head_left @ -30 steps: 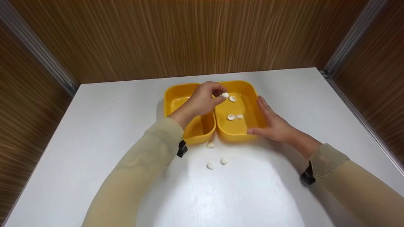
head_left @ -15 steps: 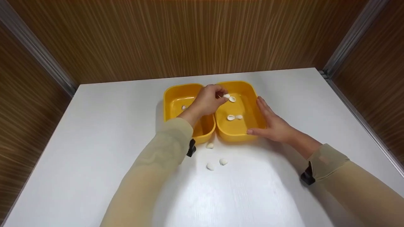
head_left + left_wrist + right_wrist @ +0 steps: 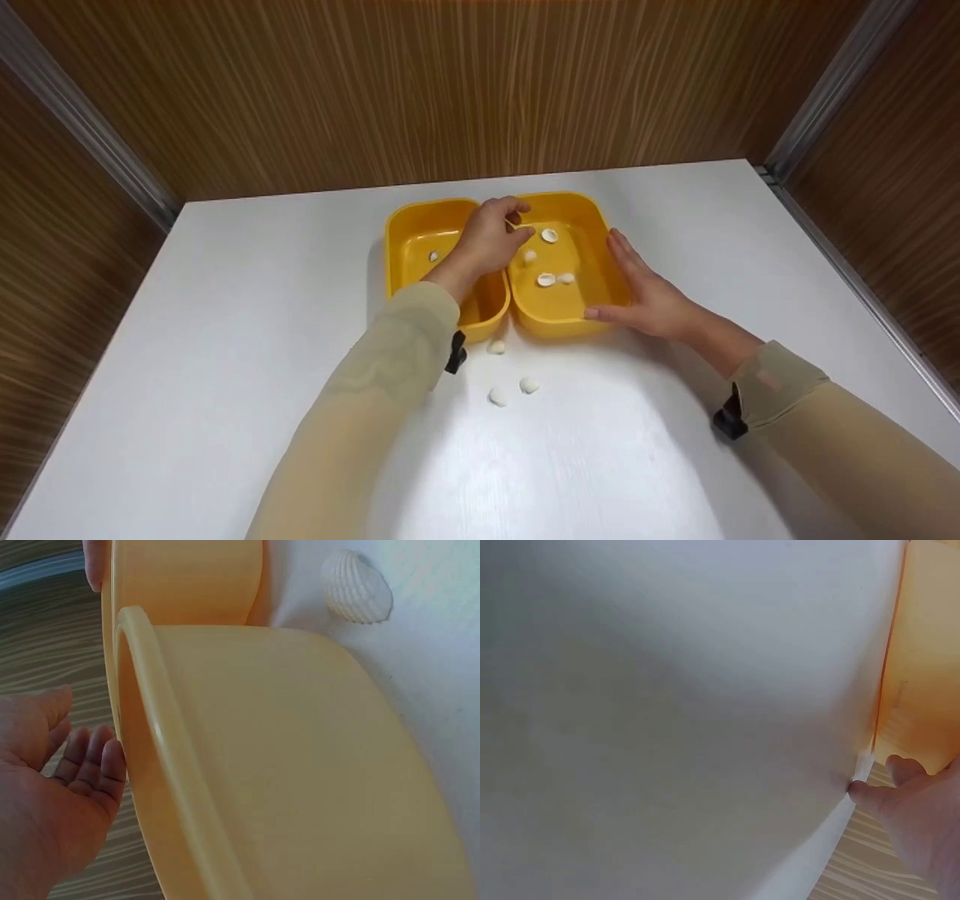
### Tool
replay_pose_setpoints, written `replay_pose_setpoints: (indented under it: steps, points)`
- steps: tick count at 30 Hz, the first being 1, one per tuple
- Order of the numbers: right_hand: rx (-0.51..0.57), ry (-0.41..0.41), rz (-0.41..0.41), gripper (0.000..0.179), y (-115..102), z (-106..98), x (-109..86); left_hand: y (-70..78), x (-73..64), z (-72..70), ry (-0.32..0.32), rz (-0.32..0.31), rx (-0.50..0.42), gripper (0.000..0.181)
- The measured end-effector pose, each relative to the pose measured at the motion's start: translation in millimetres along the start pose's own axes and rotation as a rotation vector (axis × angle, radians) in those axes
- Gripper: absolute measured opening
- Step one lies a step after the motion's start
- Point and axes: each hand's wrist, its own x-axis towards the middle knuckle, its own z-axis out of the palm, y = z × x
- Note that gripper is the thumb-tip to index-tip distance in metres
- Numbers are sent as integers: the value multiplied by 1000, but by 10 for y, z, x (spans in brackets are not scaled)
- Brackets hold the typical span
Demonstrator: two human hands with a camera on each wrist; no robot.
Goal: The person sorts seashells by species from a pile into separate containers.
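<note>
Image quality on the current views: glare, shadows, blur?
Head: strong glare whitens the table at bottom middle, soft shadow beside the right sleeve, one shell inside the right tray blurred; left wrist: near tray looks pale, but the ridged shell reads clearly; right wrist: a broad shadow darkens much of the table.

Arms [image 3: 358,420] stretched forward, left hand [image 3: 489,238] loosely curled, right hand [image 3: 654,300] with thumb [image 3: 609,313] spread
</note>
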Motion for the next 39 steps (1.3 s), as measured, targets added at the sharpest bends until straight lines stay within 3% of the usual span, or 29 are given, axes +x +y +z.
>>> replay_pose_setpoints:
  steps: [8,16,23,34,39]
  points:
    - [-15,-5,4,125,7,-20,23,102,-120,-123,10,11,-34,35]
    - [-6,-15,32,122,34,-95,19,376,-351,-298,10,120,-89,35]
    - [14,-5,48,124,77,-106,15,526,-643,-388,-49,212,-110,34]
    - [-20,1,13,122,78,-115,-19,364,-1097,-255,-158,318,-153,28]
    - [-11,-1,17,122,76,-107,-24,224,-1298,-177,-210,318,-171,27]
